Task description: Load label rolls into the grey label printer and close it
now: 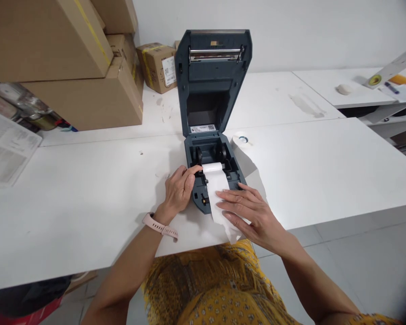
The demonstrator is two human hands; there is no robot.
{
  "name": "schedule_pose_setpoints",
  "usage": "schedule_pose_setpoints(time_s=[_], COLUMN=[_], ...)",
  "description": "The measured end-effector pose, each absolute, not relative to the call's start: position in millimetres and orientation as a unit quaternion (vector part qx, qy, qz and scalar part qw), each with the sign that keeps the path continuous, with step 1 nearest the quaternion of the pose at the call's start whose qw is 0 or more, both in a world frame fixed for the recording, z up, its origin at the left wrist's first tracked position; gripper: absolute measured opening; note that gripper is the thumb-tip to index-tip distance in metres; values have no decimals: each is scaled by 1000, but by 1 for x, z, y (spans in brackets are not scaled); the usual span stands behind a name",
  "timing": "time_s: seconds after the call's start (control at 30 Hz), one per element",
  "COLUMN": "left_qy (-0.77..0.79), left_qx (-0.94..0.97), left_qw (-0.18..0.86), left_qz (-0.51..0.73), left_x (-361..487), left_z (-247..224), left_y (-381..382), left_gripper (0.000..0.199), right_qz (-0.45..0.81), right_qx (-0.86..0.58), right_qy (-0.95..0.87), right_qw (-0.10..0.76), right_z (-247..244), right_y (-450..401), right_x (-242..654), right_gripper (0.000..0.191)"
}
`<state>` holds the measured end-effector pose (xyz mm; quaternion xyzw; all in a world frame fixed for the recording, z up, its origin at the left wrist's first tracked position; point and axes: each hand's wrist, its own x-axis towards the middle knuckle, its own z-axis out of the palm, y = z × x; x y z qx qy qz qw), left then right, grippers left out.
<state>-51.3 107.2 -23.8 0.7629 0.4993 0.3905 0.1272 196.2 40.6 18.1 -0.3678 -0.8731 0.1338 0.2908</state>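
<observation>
A dark blue-grey label printer stands on the white table with its lid raised. White label paper runs from inside the printer, over its front edge and down past the table's edge. My left hand is at the printer's left side, its index finger stretched to the left end of the paper, the other fingers curled. My right hand lies with fingers spread over the right side of the paper strip. A roll of labels lies on the table just right of the printer.
Cardboard boxes are stacked at the back left, with a smaller labelled box beside them. Plastic-wrapped items lie far left. Tape and a marker sit at the back right.
</observation>
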Motion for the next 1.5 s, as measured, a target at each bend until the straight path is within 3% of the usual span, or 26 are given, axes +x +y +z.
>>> schedule_pose_setpoints(time_s=[0.6,0.73,0.9,0.93,1.0,1.07,1.13,1.2,1.3,1.5], left_qy=[503,518,543,544,541,533,520,497,468,468], left_qx=[757,719,668,661,649,634,609,580,543,538], left_qw=[126,136,136,138,146,153,154,153,153,163], left_qz=[398,443,490,498,514,539,579,627,681,682], left_x=[-52,-52,-56,-58,-62,-65,-66,-65,-63,-61], left_z=[-25,-31,-37,-38,-38,-36,-33,-30,-27,-31], left_y=[105,106,108,108,108,107,106,106,106,107], left_gripper=[62,57,53,52,49,45,40,35,32,35], right_qz=[174,181,-36,-23,140,258,238,120,-16,87], right_qx=[-353,-352,-369,-368,-442,-471,-449,-397,-294,-294], right_qy=[-865,-846,-795,-782,-750,-722,-728,-749,-785,-829], right_qw=[312,359,480,502,472,437,460,516,545,468], right_z=[24,66,155,171,194,203,197,177,133,45], right_y=[41,66,185,214,260,280,269,232,158,67], right_x=[201,220,197,185,163,148,143,148,168,197], right_gripper=[31,50,58,57,47,63,62,46,41,37])
